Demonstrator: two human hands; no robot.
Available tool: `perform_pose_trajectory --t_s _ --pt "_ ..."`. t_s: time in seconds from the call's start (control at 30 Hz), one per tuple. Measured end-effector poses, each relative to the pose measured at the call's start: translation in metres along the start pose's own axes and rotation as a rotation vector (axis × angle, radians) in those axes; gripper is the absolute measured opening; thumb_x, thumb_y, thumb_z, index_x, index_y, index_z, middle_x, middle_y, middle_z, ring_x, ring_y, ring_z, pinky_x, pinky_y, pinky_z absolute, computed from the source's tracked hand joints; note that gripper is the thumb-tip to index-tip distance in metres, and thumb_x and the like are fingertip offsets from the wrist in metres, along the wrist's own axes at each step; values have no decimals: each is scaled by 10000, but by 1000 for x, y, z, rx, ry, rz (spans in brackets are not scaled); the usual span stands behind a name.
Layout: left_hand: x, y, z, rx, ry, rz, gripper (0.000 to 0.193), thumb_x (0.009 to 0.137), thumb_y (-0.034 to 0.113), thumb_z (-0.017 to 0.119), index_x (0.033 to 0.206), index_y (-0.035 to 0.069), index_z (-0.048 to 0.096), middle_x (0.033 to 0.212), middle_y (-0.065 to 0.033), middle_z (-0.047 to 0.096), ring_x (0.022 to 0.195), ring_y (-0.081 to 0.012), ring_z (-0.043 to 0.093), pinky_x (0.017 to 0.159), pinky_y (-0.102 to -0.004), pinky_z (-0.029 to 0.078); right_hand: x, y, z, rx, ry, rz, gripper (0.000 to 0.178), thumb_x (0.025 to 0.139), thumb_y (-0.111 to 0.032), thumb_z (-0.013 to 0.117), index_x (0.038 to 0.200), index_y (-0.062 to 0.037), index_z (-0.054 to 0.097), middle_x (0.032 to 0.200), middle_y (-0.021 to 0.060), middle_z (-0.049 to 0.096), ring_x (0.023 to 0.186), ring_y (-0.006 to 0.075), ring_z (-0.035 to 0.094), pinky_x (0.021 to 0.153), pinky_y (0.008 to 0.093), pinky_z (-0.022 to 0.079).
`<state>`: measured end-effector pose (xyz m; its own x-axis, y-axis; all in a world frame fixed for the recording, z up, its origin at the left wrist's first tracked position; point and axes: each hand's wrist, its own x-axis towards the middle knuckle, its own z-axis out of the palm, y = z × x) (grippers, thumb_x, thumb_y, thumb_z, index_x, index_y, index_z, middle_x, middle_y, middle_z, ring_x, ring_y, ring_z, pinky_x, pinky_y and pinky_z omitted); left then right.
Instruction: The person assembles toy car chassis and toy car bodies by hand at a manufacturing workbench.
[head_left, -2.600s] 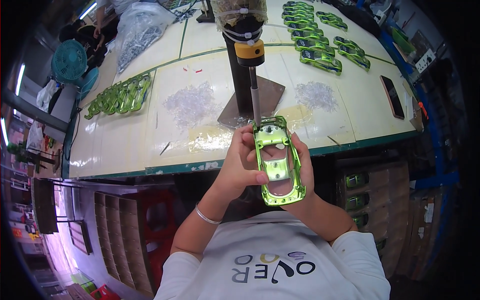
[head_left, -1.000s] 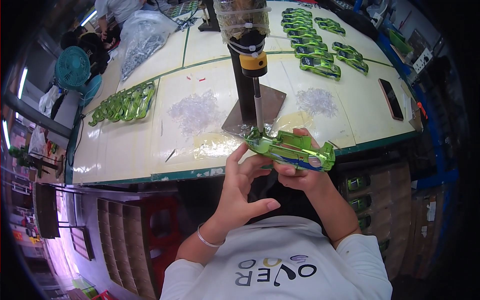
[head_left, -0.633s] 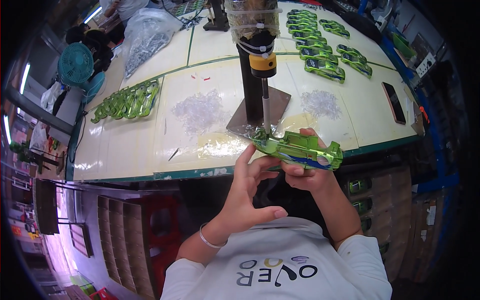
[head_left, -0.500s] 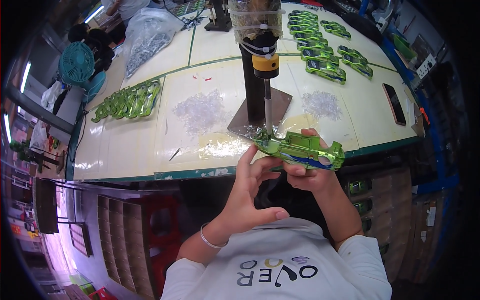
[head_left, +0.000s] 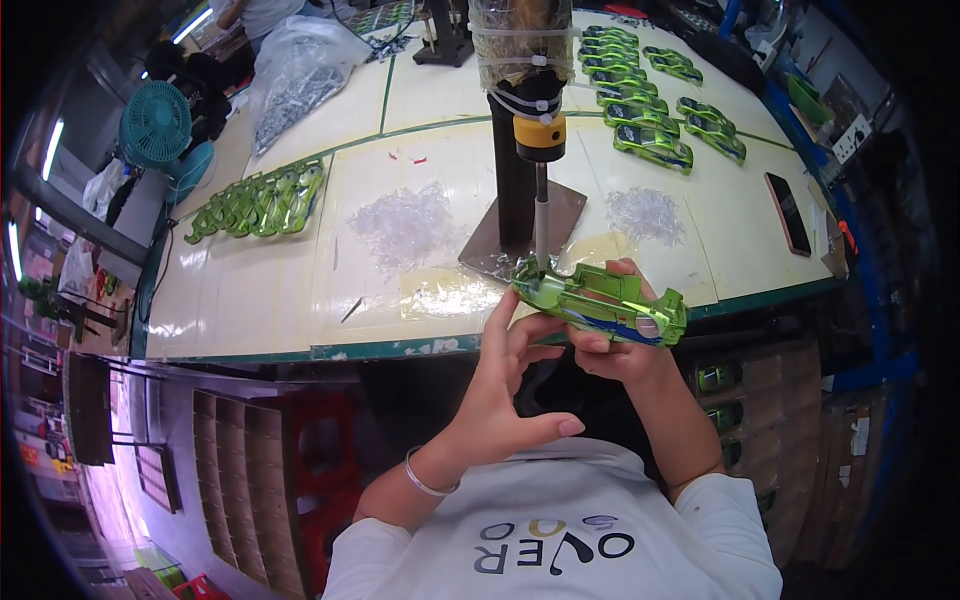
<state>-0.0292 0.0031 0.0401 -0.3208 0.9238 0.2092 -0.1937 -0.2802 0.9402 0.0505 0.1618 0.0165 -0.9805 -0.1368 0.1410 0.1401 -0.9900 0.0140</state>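
Observation:
A shiny green toy car body (head_left: 600,301), hollow side up, is held over the table's near edge. My right hand (head_left: 625,350) grips it with the thumb on the near side and fingers round the far side. My left hand (head_left: 500,385) is open, thumb spread wide, its index fingertip against the car body's left end. A mounted electric screwdriver (head_left: 541,140) with a yellow collar hangs upright above that end. Its sleeved bit (head_left: 542,232) reaches down to the shell; the exact tip is hidden inside it.
The screwdriver's stand has a dark metal base (head_left: 478,245). Small clear plastic pieces lie in a left pile (head_left: 405,225) and a right pile (head_left: 645,214). Green shells (head_left: 262,200) stand at left, finished-looking cars (head_left: 650,146) far right, near a phone (head_left: 788,213). A bag of grey parts (head_left: 300,90) sits behind.
The view has shifted slightly. The car body has tilted a little, its right end lower, with the screwdriver bit still at its left end. Both hands keep nearly the same pose.

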Motion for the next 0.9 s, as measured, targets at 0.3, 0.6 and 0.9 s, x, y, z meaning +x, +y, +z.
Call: perform_pose_trajectory --t_s 0.3,0.6,0.9 --pt "-17 -32 -9 -213 65 -273 865 666 144 674 1316 22 117 1153 -173 429 1073 -234 429 892 -335 347 -36 8 9 -195 627 -39 515 817 -464 314 1066 -42 469 733 207 543 449 241 530 419 323 461" --pt "-47 -47 -19 -99 75 -501 431 752 46 569 1152 -21 423 1099 -157 509 1036 -197 478 872 -297 381 -59 -129 55 -1725 784 -580 401 790 -162 516 1166 -48 436 982 109 539 847 199 529 738 270 432" --pt "-48 -41 -19 -27 185 -490 350 756 58 551 1085 -32 472 1038 -150 546 986 -197 516 845 -303 401 -43 -218 24 -2576 934 -193 505 641 -150 667 1124 -183 521 1092 120 500 1026 260 456 904 326 338"
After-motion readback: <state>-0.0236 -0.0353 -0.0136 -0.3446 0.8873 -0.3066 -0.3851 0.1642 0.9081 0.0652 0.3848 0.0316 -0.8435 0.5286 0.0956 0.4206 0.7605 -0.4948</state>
